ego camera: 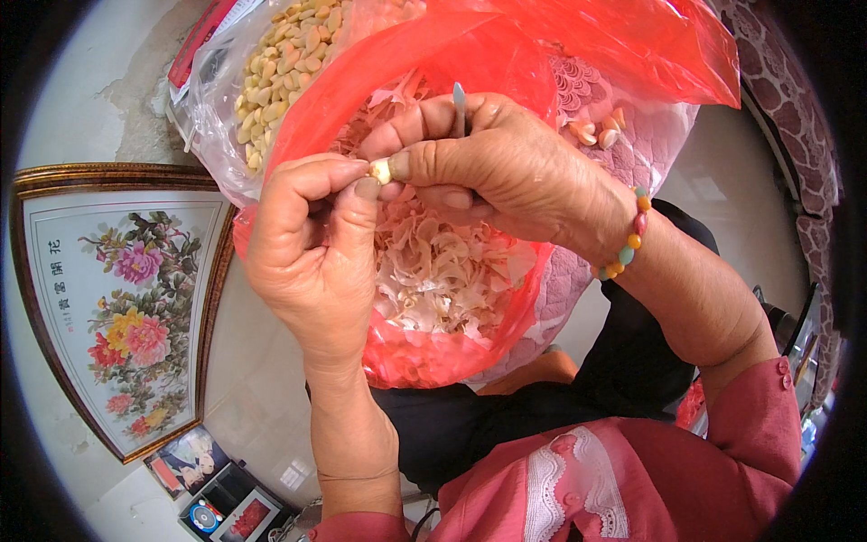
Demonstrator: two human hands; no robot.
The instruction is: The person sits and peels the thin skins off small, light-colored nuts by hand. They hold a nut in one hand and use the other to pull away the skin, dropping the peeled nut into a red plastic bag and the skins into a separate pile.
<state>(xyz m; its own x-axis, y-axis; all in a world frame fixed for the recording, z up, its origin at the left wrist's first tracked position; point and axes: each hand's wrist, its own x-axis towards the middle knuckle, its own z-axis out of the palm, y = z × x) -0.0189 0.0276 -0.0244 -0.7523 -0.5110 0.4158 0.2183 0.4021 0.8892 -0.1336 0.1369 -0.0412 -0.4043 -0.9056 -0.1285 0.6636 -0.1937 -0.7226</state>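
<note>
A pale garlic clove (pixel 381 171) is pinched between the fingertips of my left hand (pixel 318 223) and the thumb of my right hand (pixel 501 162). Tucked in the curled fingers of my right hand is a small metal blade (pixel 460 108), its tip pointing up and away; the rest of it is hidden by the hand. Both hands are above an open red plastic bag (pixel 467 362), which holds a heap of thin, papery garlic skins (pixel 440 264). Several cloves (pixel 588 133), some with reddish skin, lie on a pink quilted cloth (pixel 633 159) beyond my right wrist.
At the upper left, a clear plastic bag (pixel 213 95) holds many peeled cloves (pixel 288 74). A framed flower picture (pixel 135 305) stands against the wall on the left. Below it are a photograph (pixel 193 457) and a dark box (pixel 230 498). Patterned upholstery (pixel 779 74) edges the right side.
</note>
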